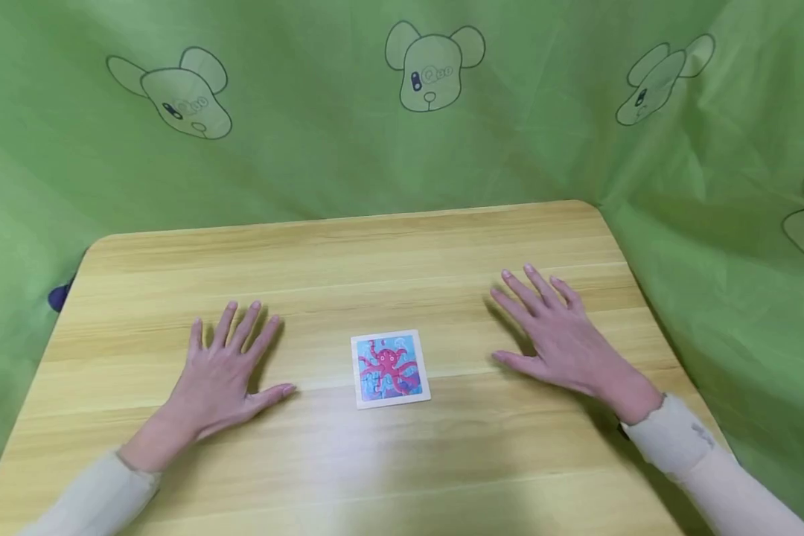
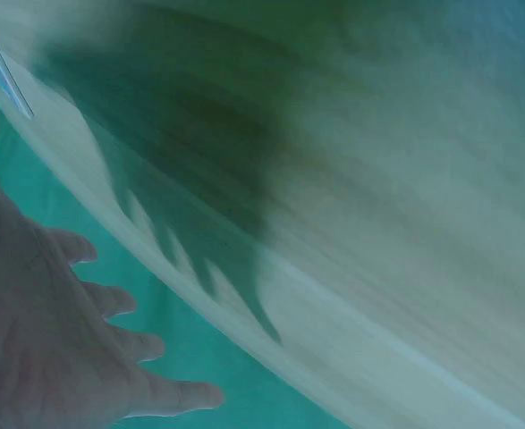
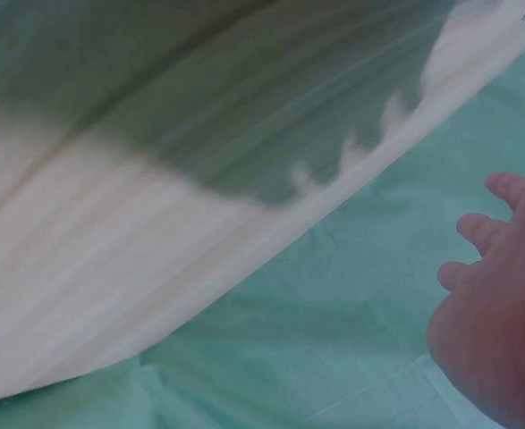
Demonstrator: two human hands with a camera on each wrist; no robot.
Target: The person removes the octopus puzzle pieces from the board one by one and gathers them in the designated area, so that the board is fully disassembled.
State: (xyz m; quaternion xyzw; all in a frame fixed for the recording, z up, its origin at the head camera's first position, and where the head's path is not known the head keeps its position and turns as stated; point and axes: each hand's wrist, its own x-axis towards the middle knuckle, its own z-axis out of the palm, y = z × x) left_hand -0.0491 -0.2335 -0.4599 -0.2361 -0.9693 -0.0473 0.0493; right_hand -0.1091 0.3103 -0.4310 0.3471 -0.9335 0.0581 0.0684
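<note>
- Octopus puzzle [image 1: 388, 368]: lying flat on the wooden table [image 1: 295, 476], picture side up, between the two hands and touching neither.
- We see a pale border round a red octopus on blue; the outline is nearly square, so we record no clear long axis. Its edges sit slightly turned relative to the far table edge, and the octopus reads upright from the wearer's side.
- Left hand [image 1: 217, 383]: palm down, digits spread wide, nothing held. The puzzle lies to its right, almost level with the thumb tip.
- Right hand [image 1: 566, 342]: likewise spread, palm down, holding nothing. The puzzle lies to its left and a little closer to the wearer; the thumb points inward at it.
- Nearer hand: we judge the left thumb tip slightly closer to the puzzle, but the margin is small. From either hand, we judge a reach would run inward, thumb side leading.
- Height: the left-hand shadow [image 2: 182, 134] and right-hand shadow [image 3: 289, 116] fall apart from the fingers in the wrist views, so we take both hands to be raised above the wood.
- Background: green cloth [image 1: 308, 141] printed with animal heads.
</note>
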